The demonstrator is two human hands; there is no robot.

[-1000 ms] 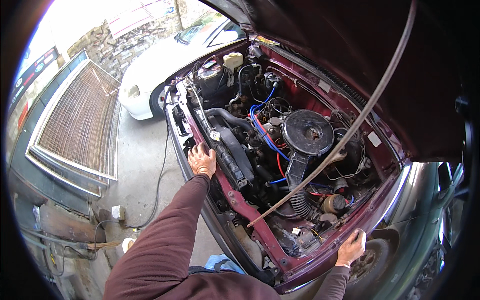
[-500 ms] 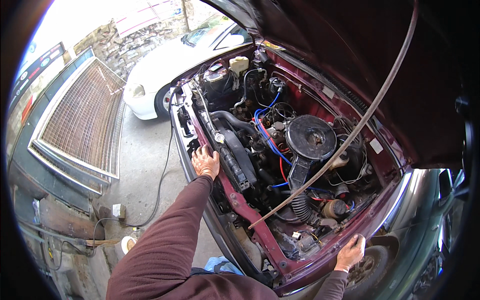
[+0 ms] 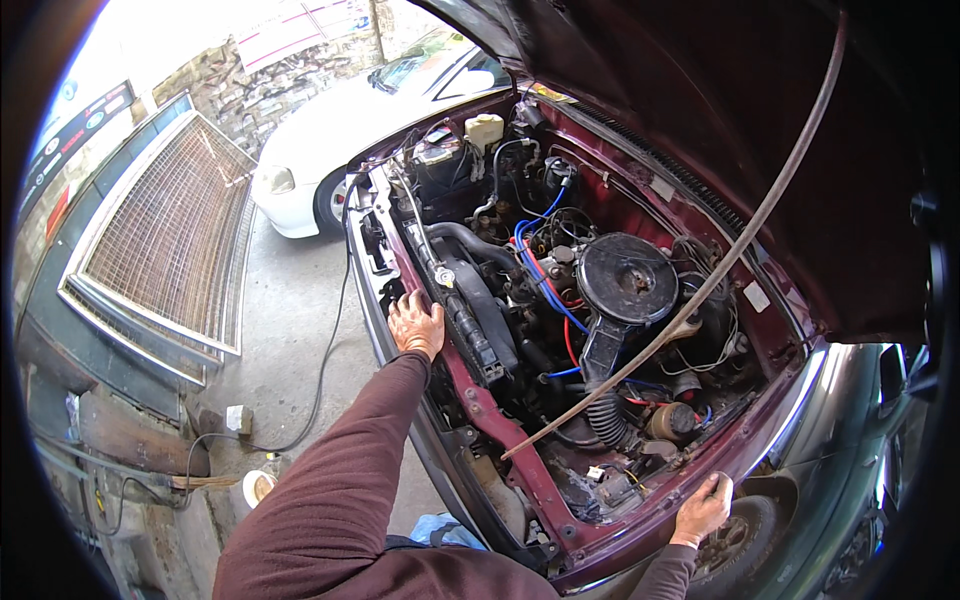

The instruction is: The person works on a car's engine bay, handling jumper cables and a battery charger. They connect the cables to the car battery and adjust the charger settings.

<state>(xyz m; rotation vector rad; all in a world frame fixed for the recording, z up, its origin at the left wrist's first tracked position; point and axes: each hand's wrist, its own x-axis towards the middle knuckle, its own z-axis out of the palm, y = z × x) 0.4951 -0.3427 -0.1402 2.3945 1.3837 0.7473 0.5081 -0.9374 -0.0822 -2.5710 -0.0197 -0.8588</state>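
Note:
My left hand [image 3: 417,328] lies with spread fingers on the maroon front crossmember [image 3: 462,385] of a car, close to the radiator cap [image 3: 445,277]. Over the near fender [image 3: 765,435], my right hand [image 3: 703,510] has its fingers curled together; what they hold, if anything, is hidden. Whether it touches the fender I cannot tell. In the engine bay sit a round black air cleaner [image 3: 628,278], a ribbed intake hose [image 3: 606,415], blue hoses [image 3: 540,275] and a battery [image 3: 440,155]. A long prop rod [image 3: 745,235] slants from the crossmember up to the raised hood [image 3: 720,100].
A white car [image 3: 325,145] stands beyond the front left. Wire-mesh panels [image 3: 170,235] lean at the left, and a black cable [image 3: 325,375] runs over the concrete floor. A white cup-like container [image 3: 259,488] stands low left. A dark green vehicle [image 3: 850,480] is at the right.
The whole view has shifted very slightly. Both hands keep their places on and over the car, and nothing under the hood has moved.

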